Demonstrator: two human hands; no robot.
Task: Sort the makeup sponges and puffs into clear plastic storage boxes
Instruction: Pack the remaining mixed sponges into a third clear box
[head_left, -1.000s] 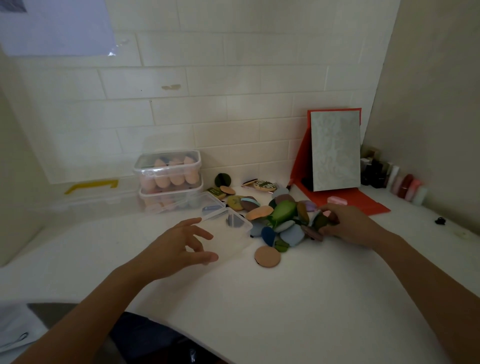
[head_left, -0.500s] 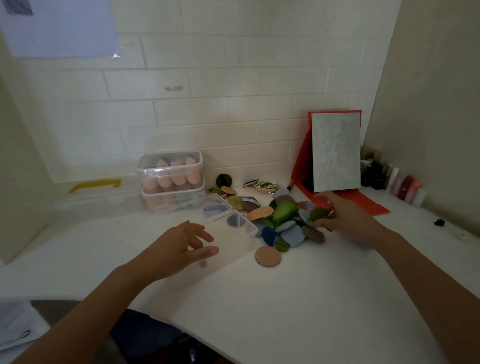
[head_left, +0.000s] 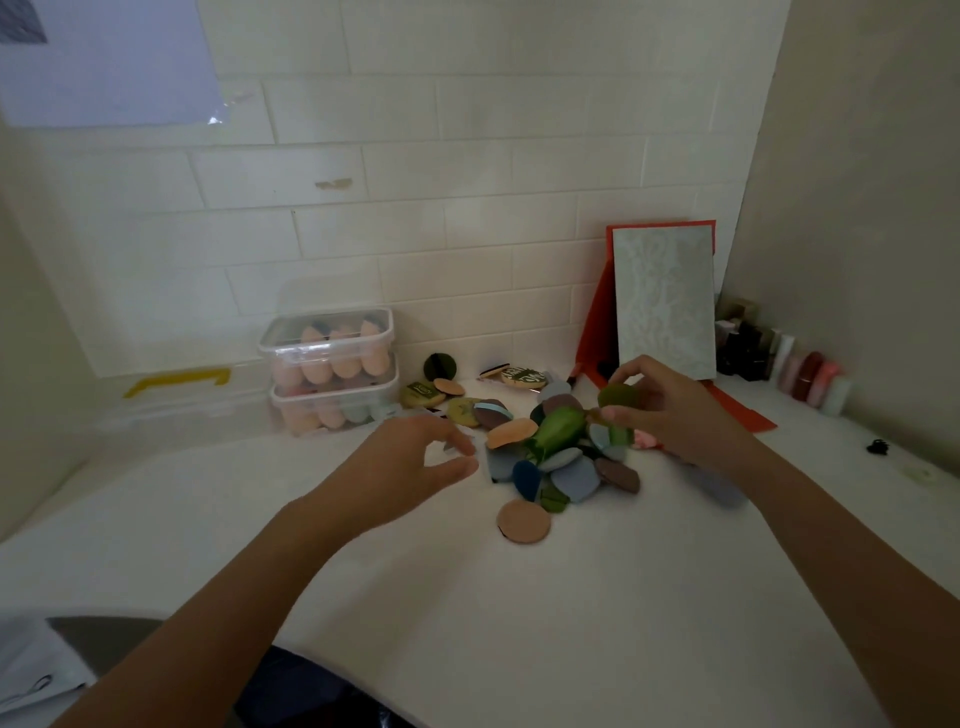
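While the right hand (head_left: 675, 415) hangs over the 2 o'clock edge of the pile of puffs (head_left: 563, 465), its thumb and fingertips pinch a dark olive puff (head_left: 618, 396), lifted just above the heap. The left hand (head_left: 395, 467) sits at the pile's 9 o'clock on the white counter (head_left: 519, 623). Its fingers are loosely bent and held apart from the thumb in a wide, slack shape, gripping nothing that can be made out. The pile is a loose mix of flat puffs in blue, grey, brown, green and tan, with a large bright green puff (head_left: 556, 428) tilted on top near its centre. A round tan puff (head_left: 523, 520) lies flat at the pile's 6 o'clock, just beside the rest. At 11 o'clock from the pile, against the tiled wall, stand two clear plastic boxes, the upper box (head_left: 327, 338) stacked on the lower box (head_left: 332, 410), both lidded and packed with peach sponges. A few more puffs lie scattered between those boxes and the pile. Further toward 9 o'clock sits a clear bin with a yellow handle (head_left: 176, 382). At 1 o'clock a red-backed mirror (head_left: 662, 301) leans upright, and at 3 o'clock from it a row of small cosmetic bottles (head_left: 789, 364) lines the side wall.
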